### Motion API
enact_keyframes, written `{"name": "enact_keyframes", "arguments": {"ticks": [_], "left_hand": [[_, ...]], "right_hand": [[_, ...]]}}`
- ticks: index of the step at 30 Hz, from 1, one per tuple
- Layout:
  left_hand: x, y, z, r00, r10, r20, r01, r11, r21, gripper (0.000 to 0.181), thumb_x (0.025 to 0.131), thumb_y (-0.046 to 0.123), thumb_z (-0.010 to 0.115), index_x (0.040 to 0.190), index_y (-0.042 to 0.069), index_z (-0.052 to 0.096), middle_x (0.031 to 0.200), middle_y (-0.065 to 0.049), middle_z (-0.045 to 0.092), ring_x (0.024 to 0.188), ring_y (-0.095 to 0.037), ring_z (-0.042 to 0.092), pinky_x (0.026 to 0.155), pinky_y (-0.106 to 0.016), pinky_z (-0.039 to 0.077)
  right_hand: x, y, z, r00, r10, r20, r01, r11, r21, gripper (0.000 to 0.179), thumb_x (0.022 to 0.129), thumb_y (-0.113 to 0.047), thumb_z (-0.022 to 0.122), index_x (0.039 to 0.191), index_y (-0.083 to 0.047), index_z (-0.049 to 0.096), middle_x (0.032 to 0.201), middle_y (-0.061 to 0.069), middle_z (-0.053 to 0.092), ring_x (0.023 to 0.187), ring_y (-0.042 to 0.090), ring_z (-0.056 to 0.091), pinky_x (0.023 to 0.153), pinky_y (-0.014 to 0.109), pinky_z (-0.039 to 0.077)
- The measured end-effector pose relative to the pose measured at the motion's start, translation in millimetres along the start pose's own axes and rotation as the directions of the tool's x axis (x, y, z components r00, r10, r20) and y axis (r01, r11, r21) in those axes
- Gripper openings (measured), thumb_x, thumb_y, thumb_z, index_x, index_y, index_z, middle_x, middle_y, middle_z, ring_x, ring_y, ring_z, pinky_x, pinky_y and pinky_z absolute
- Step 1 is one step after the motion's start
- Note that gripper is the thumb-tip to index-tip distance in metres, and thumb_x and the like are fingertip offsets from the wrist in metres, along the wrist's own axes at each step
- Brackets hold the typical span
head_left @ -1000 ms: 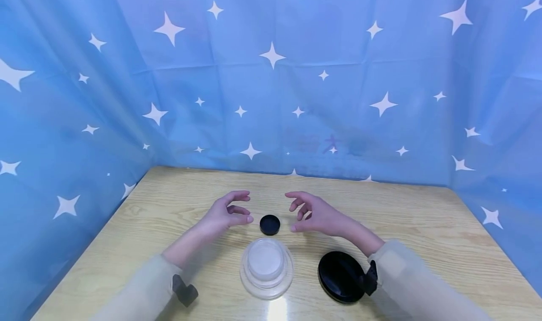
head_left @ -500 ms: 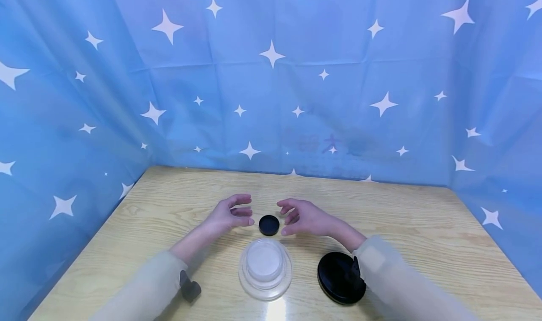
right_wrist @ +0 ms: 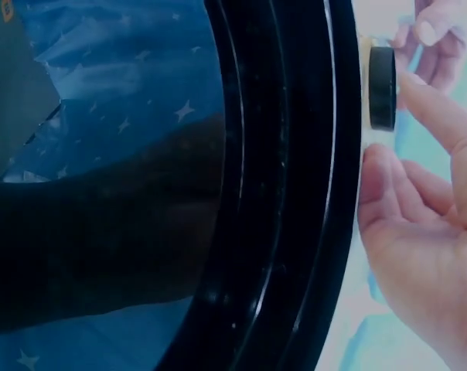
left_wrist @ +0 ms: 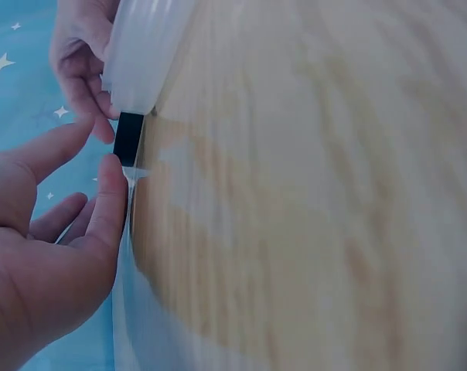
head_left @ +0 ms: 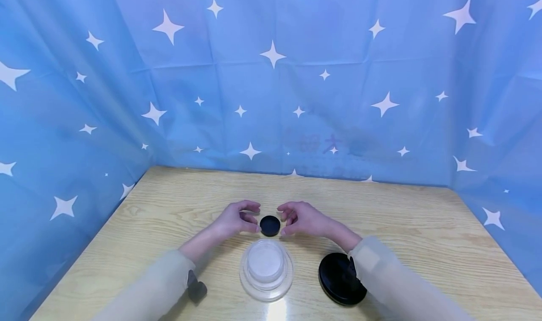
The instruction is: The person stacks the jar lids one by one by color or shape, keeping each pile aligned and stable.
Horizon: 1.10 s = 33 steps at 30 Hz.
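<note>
A small round black cap [head_left: 270, 225], dish-like from above, lies on the wooden table between my two hands. My left hand [head_left: 238, 219] stands at its left side, fingers and thumb parted; the thumb tip is right at the cap's rim, and I cannot tell if it touches. On the other side my right hand [head_left: 306, 220] has its fingers bent loosely, a small gap from the cap. Closer to me sits a clear stepped plastic piece [head_left: 266, 264] with a wide round base. The right wrist view shows the black cap [right_wrist: 383, 89] beyond a large glossy black disc [right_wrist: 295, 154].
The large black disc [head_left: 336, 278] lies on the table under my right forearm, partly covered by the sleeve. A blue curtain with white stars [head_left: 271, 100] hangs along the table's back and sides. Pale wood [head_left: 203, 184] stretches around the hands.
Both hands have come closer to the black cap, the left moving right and the right moving left. The cap, the clear plastic piece and the black disc have stayed in place.
</note>
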<state>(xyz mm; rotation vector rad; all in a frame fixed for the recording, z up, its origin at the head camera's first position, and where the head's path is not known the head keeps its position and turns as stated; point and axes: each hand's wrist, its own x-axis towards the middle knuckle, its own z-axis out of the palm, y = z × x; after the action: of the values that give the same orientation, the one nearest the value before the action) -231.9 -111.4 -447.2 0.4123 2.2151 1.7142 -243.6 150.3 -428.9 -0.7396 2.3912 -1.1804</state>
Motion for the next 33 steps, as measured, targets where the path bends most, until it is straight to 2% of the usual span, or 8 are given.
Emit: {"name": "enact_keyframes", "arguments": {"ticks": [11, 16, 33], "left_hand": [[3.4, 0.5, 0.3, 0.999, 0.004, 0.046, -0.007, 0.997, 0.075, 0.059, 0.076, -0.008, 0.081, 0.131, -0.010, 0.060, 0.122, -0.019, 0.066, 0.098, -0.022, 0.066, 0.081, -0.031, 0.057], [7.1, 1.2, 2.1, 0.999, -0.003, 0.052, -0.001, 0.997, 0.077, 0.059, 0.075, -0.009, 0.081, 0.130, -0.010, 0.061, 0.120, -0.017, 0.067, 0.099, -0.022, 0.066, 0.082, -0.030, 0.057], [12.5, 1.2, 4.8, 0.997, 0.000, 0.072, -0.008, 0.994, 0.112, 0.051, 0.072, -0.009, 0.082, 0.121, -0.008, 0.066, 0.096, -0.009, 0.067, 0.087, -0.016, 0.060, 0.078, -0.027, 0.053]], "right_hand": [[4.2, 1.4, 7.7, 1.000, -0.011, -0.008, 0.011, 1.000, -0.023, 0.059, 0.082, -0.009, 0.086, 0.132, 0.008, 0.060, 0.100, 0.006, 0.064, 0.084, 0.015, 0.059, 0.074, 0.027, 0.053], [5.0, -1.1, 8.7, 1.000, 0.002, -0.013, -0.002, 0.999, -0.044, 0.055, 0.082, -0.008, 0.086, 0.129, 0.006, 0.062, 0.098, 0.005, 0.064, 0.083, 0.014, 0.059, 0.074, 0.027, 0.052], [6.7, -0.6, 12.0, 1.000, -0.008, -0.020, 0.007, 0.998, -0.057, 0.043, 0.085, -0.006, 0.083, 0.123, 0.005, 0.066, 0.094, 0.005, 0.062, 0.083, 0.014, 0.056, 0.072, 0.027, 0.050]]}}
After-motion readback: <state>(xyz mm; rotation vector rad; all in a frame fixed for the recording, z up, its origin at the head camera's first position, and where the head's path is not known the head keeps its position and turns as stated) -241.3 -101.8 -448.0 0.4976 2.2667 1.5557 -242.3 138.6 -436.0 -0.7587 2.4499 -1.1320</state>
